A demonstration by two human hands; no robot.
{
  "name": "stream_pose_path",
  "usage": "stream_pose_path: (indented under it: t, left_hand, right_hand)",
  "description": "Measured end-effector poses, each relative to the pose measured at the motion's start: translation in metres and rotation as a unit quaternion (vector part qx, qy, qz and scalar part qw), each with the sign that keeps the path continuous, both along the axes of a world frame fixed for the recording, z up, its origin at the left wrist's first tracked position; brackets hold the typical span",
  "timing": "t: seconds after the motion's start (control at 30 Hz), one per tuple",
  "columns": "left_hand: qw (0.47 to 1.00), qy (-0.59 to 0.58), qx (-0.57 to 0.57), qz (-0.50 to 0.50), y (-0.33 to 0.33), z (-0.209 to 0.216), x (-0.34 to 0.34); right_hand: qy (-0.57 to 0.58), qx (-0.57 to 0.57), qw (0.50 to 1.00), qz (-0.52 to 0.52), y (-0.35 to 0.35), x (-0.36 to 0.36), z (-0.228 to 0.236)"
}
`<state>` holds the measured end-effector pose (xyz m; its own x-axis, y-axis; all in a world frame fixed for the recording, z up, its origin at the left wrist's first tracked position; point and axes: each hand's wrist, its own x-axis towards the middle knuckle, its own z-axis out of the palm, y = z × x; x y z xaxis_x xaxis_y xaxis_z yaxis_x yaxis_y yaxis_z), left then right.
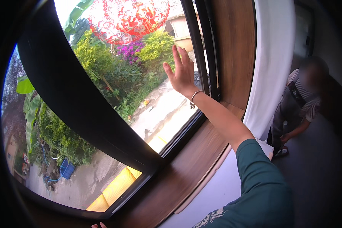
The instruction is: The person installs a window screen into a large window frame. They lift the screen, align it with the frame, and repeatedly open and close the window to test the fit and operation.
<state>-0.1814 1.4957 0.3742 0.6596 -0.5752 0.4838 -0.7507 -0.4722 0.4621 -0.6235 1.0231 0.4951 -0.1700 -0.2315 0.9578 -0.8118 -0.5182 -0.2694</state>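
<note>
My right hand (181,73) is raised in front of the window glass (140,87), its fingers stretched out and slightly apart, holding nothing. Whether the fingertips touch the pane I cannot tell. A thin bracelet (194,99) circles that wrist, and a dark green sleeve (258,171) covers the upper arm. A red cut-paper decoration (129,19) is on the glass above the hand. Only the fingertips of my left hand (99,225) show at the lower edge, near the brown wooden sill (174,180); the rest is out of view.
A thick dark window frame (87,95) crosses the view diagonally. Right of the window are wood panelling (236,45) and a white curtain (271,53). A person (302,95) in a striped top stands at the right. Outside are bushes and a blue crate (67,169).
</note>
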Motion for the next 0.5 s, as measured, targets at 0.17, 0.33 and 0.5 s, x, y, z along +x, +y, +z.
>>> stream_pose_path:
  t: [0.17,0.33,0.5]
  left_hand:
    - [0.989,-0.033,0.139,0.026,0.059,-0.096,0.02]
    - [0.995,0.061,0.078,0.004,-0.029,-0.079,-0.05]
    - [0.977,0.158,-0.021,-0.139,-0.112,-0.034,-0.117]
  right_hand:
    - [-0.075,0.256,0.961,0.07,-0.043,-0.066,-0.056]
    - [-0.171,0.228,0.951,0.116,-0.032,-0.044,-0.056]
    - [-0.109,0.234,0.954,0.15,-0.014,-0.015,-0.064]
